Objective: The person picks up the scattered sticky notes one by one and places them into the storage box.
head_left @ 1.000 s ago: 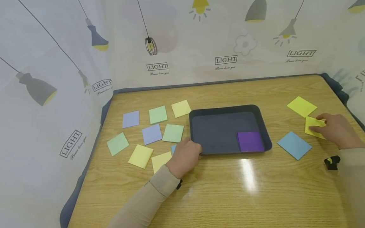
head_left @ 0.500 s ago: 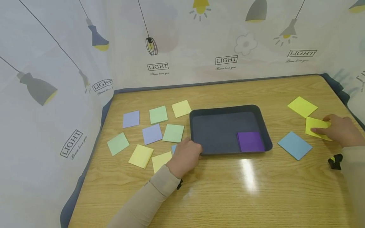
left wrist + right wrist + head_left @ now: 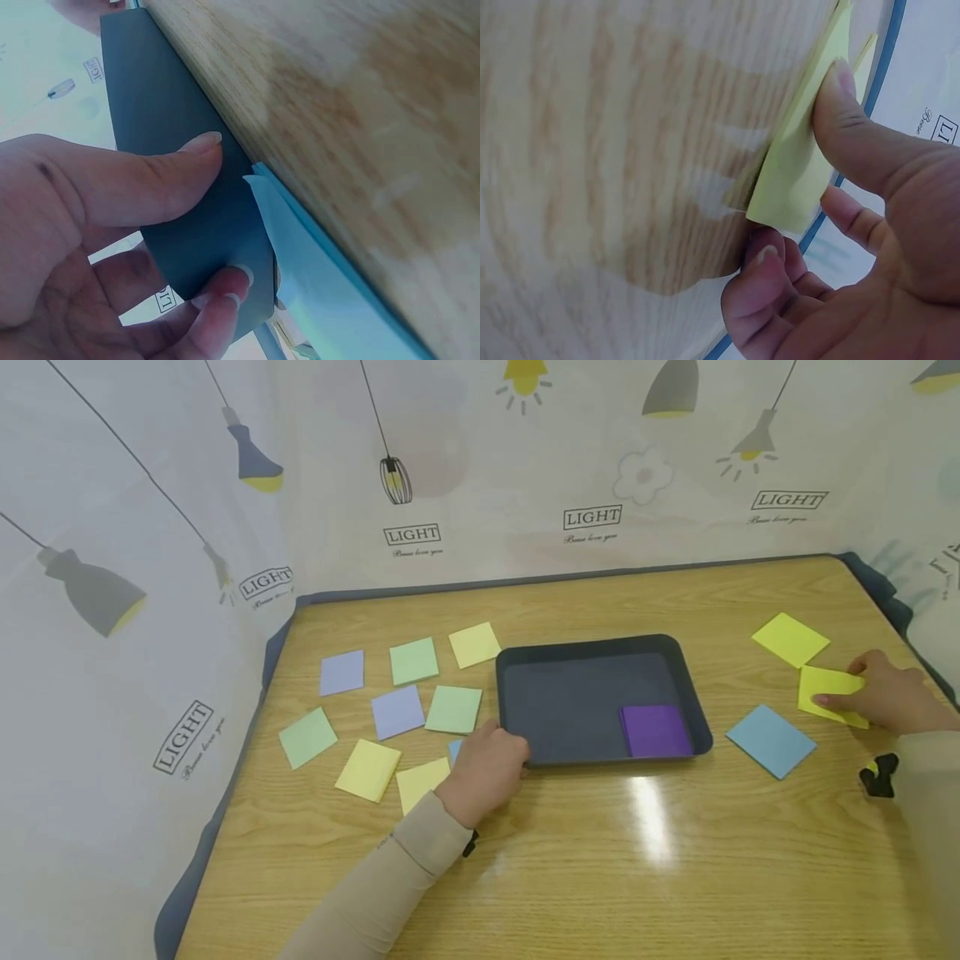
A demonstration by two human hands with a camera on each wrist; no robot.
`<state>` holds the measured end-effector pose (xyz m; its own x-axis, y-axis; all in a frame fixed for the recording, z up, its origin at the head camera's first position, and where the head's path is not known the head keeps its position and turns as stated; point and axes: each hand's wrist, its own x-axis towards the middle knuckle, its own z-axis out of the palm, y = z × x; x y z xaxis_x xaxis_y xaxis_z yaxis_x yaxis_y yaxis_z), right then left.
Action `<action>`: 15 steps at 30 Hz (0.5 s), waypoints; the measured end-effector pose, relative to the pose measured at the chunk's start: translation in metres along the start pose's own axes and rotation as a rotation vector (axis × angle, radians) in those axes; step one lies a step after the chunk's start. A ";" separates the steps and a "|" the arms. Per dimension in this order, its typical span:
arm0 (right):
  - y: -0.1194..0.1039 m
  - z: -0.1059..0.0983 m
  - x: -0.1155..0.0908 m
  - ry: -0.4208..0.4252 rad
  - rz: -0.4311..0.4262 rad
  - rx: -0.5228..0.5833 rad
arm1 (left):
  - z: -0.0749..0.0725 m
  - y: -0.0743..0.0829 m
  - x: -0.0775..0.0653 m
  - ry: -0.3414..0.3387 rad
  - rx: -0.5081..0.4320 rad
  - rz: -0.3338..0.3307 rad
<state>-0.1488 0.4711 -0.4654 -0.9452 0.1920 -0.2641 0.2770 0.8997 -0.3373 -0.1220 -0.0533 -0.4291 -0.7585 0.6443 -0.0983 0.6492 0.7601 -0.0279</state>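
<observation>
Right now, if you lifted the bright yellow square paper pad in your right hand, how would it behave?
Probably light: the paper pad looks thin. Perhaps fairly stiff: its raised edge looks nearly straight. Being flat, it seems unlikely to roll.

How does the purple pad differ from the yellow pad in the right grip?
Colour: the purple pad is deep purple, the held yellow pad bright yellow.
Place: the purple pad lies in the tray's near right corner; the held yellow pad is outside, to the tray's right.
Contact: no hand touches the purple pad, while the right grip pinches the held yellow pad.
Shared: both look roughly square.
</observation>
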 end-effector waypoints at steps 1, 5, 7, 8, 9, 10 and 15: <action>-0.001 0.000 0.000 0.004 0.000 0.006 | 0.000 0.000 0.000 -0.001 0.002 0.001; -0.004 -0.001 -0.001 0.016 -0.003 0.023 | 0.001 -0.001 0.001 -0.003 0.003 0.000; -0.004 -0.001 -0.002 0.016 -0.003 0.025 | 0.002 -0.001 0.001 -0.002 0.000 -0.002; -0.004 -0.001 -0.002 0.018 -0.002 0.025 | 0.002 -0.001 0.001 0.000 -0.003 -0.003; -0.004 0.000 -0.002 0.020 -0.003 0.027 | 0.002 -0.001 0.001 0.001 -0.004 -0.003; -0.004 0.000 -0.002 0.024 -0.002 0.025 | 0.002 -0.001 0.001 0.003 -0.005 -0.003; -0.007 0.001 -0.003 0.077 -0.024 -0.003 | 0.002 -0.001 0.001 0.002 -0.001 -0.003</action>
<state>-0.1475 0.4644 -0.4629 -0.9621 0.1995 -0.1857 0.2534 0.9058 -0.3396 -0.1234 -0.0537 -0.4307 -0.7605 0.6422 -0.0961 0.6470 0.7620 -0.0276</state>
